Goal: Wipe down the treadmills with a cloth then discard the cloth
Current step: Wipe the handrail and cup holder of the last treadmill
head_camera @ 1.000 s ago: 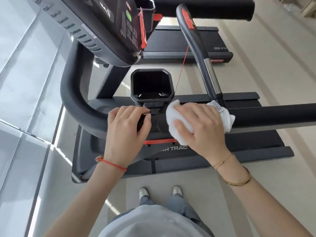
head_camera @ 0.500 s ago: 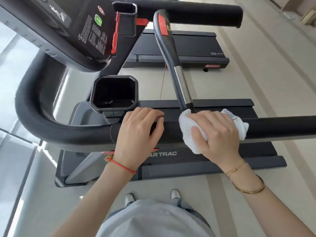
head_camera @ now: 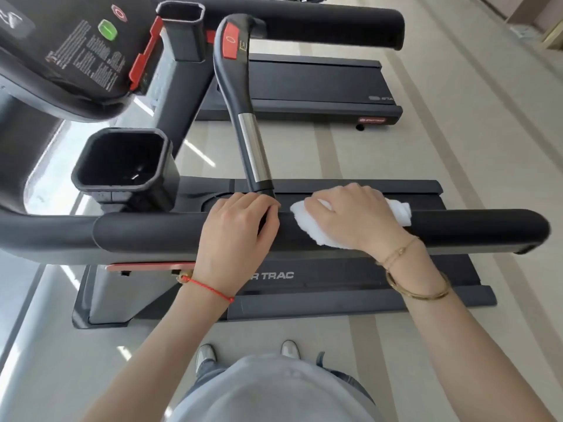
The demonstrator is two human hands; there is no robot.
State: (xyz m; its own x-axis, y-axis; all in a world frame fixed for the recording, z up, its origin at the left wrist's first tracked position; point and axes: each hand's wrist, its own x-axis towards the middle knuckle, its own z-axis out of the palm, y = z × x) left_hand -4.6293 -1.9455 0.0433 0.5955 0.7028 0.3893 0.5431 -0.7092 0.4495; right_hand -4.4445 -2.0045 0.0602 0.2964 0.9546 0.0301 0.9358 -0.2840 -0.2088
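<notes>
A black treadmill handrail (head_camera: 475, 229) runs across the middle of the head view. My right hand (head_camera: 350, 217) wraps a folded white cloth (head_camera: 399, 210) over the top of this rail, fingers curled round cloth and rail. Just left of it, my left hand (head_camera: 237, 236) grips the same rail, fingers curled over its top near the base of the inner grip bar (head_camera: 243, 111). The treadmill deck (head_camera: 350, 287) lies below, marked with white lettering.
A square black cup holder (head_camera: 122, 159) sits left of my hands, with the console (head_camera: 67, 53) above it. A second treadmill (head_camera: 310, 83) stands beyond, its handrail (head_camera: 320, 22) across the top. Pale floor lies to the right; my shoes (head_camera: 207, 354) show below.
My right hand has slid the cloth to the right along the handrail. My left hand has followed rightward on the rail. The view has shifted right, showing the rail's end.
</notes>
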